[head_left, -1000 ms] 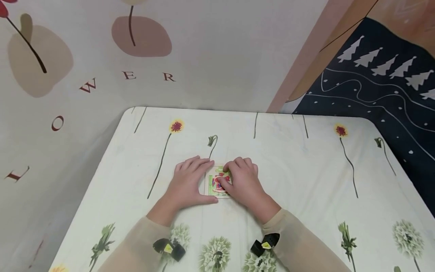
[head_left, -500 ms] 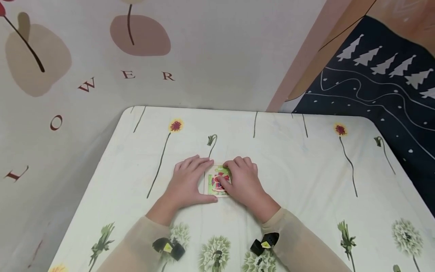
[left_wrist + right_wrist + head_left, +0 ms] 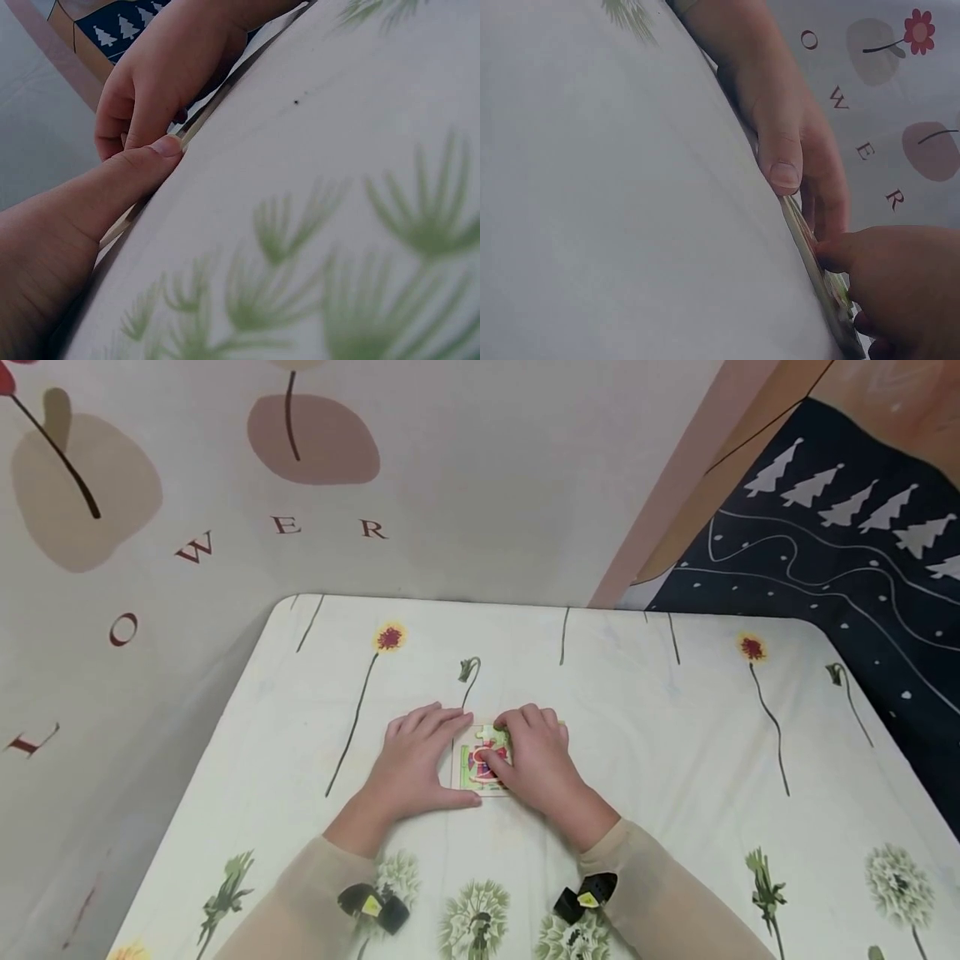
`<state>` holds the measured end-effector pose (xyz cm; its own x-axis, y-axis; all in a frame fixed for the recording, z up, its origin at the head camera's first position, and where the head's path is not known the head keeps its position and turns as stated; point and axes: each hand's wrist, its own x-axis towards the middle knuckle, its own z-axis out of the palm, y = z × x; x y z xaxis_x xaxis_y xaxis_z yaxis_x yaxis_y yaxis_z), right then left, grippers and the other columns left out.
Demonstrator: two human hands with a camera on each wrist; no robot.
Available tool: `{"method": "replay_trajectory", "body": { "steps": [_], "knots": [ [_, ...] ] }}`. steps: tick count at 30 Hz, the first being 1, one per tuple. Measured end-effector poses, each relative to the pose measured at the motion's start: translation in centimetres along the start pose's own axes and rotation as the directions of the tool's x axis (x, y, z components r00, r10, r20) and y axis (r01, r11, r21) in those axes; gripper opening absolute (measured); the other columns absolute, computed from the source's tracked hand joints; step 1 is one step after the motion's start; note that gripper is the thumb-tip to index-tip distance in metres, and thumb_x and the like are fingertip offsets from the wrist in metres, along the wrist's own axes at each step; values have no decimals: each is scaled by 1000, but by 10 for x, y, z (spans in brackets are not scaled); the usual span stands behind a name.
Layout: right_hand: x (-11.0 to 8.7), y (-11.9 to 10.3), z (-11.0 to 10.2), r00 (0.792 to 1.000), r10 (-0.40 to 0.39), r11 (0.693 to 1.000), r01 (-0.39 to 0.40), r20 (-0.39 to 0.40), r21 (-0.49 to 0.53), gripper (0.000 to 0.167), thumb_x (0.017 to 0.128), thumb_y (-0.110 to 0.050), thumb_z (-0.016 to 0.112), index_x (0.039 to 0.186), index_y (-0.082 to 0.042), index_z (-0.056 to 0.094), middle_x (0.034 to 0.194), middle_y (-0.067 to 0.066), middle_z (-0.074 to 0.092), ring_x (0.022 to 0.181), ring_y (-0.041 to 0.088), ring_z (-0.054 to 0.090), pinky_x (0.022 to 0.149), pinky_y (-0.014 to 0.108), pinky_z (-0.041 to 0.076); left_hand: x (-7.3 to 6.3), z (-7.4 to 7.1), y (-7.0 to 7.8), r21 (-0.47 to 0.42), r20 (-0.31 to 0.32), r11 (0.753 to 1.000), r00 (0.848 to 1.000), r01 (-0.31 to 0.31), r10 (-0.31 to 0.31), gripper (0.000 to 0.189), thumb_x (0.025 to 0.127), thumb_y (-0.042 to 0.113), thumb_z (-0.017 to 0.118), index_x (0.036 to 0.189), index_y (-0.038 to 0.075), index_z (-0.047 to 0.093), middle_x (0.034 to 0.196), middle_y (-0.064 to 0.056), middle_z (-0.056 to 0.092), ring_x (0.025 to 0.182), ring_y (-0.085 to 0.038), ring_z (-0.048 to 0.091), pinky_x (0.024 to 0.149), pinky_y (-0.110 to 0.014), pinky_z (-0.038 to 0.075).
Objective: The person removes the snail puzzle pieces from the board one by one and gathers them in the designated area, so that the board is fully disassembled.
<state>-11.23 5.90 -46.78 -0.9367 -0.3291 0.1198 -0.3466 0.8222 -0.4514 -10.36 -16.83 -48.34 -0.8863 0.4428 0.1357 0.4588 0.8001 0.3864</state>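
A small square jigsaw puzzle (image 3: 470,770) with a red figure on green lies flat on the table in the head view. My left hand (image 3: 412,764) grips it from the left, its thumb along the near edge and forefinger at the far edge. Over the right part of the puzzle is my right hand (image 3: 538,760), thumb and forefinger bent onto the pieces and the other fingers curled. In the right wrist view, a right-hand fingertip touches the puzzle's (image 3: 806,244) face. The right hand hides the puzzle's right side; whether it pinches a single piece is hidden.
A white cloth (image 3: 660,760) printed with flowers covers the table. Behind it hangs a pale wall sheet (image 3: 480,527) with letters, and a dark panel (image 3: 825,543) with tree shapes stands at the right. A black wrist device sits at each sleeve.
My right fingers have shifted very slightly, and a pale piece-shaped patch shows more clearly near the puzzle's far edge. The left hand keeps its grip in the same place.
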Motion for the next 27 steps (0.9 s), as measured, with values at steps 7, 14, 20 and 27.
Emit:
{"method": "replay_trajectory", "body": {
  "steps": [7, 14, 20, 27],
  "knots": [
    [2, 1, 1, 1000, -9, 1000, 9, 1, 25, 42, 94, -37, 83, 123, -12, 65, 116, 4, 59, 104, 28, 47, 88, 45, 36, 0, -1, -1, 7, -7, 1000, 1000, 0, 0, 116, 68, 82, 82, 161, 20, 50, 162, 0, 47, 154, -34, 33, 112, -61, 30],
    [3, 1, -1, 1000, -17, 999, 17, -14, 49, 43, 91, -36, 86, 122, -11, 67, 116, 4, 64, 105, 28, 50, 90, 47, 37, 0, -1, -1, 8, -2, 1000, 1000, 2, -2, 116, 69, 83, 81, 162, 21, 49, 162, 0, 47, 154, -33, 32, 112, -61, 30],
    [3, 3, -1, 998, -35, 994, 41, -57, 102, 44, 88, -33, 90, 121, -11, 72, 115, 3, 69, 106, 28, 54, 92, 50, 38, 0, -1, 0, 10, 0, 1000, 1000, 0, 0, 116, 69, 82, 81, 162, 21, 49, 163, 0, 47, 154, -34, 32, 112, -62, 30],
    [3, 5, 1, 996, -35, 987, 47, -86, 153, 37, 90, -22, 87, 123, -10, 75, 118, 4, 71, 110, 28, 56, 95, 51, 39, 1, -1, 0, 3, -1, 1000, 1000, -2, 2, 117, 68, 82, 82, 161, 20, 49, 162, -1, 48, 154, -34, 33, 112, -62, 30]
  ]
}}
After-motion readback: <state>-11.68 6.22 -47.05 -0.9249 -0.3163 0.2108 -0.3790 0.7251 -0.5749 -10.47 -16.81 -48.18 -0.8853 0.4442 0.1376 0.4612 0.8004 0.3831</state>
